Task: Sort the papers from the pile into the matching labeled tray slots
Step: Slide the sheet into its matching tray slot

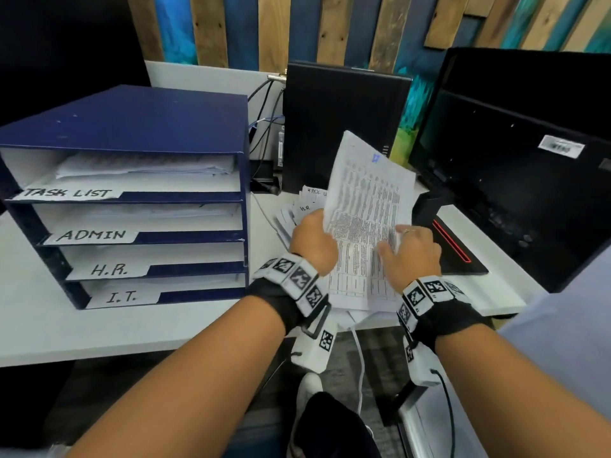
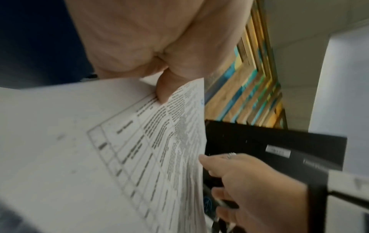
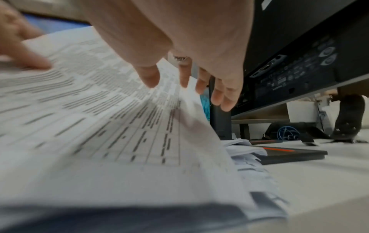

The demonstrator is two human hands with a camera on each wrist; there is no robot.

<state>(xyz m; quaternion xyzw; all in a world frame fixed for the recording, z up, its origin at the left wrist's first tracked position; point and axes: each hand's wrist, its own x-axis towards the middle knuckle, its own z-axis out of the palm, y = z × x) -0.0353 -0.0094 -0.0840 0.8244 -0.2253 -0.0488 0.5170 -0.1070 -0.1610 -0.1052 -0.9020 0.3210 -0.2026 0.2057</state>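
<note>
A blue tray rack (image 1: 132,120) stands at the left with slots labelled TASK LIST (image 1: 69,192), ADMIN (image 1: 91,235), H.R. (image 1: 109,270) and I.T. (image 1: 122,297); papers lie in the slots. The paper pile (image 1: 353,292) lies to its right. My left hand (image 1: 322,223) pinches the left edge of a printed table sheet (image 1: 367,200) and holds it tilted up off the pile. The thumb (image 2: 162,93) presses on the sheet (image 2: 155,141). My right hand (image 1: 393,239) lies open over the sheet's right side, with fingers (image 3: 201,85) spread above the sheet (image 3: 99,118).
Sheets with handwritten headings (image 1: 307,203) fan out behind the pile. A black computer tower (image 1: 344,127) stands behind, with cables (image 1: 264,127) beside it. A monitor back (image 1: 529,160) and its red-striped base (image 1: 456,246) are at the right. The white desk's front edge (image 1: 132,335) is close.
</note>
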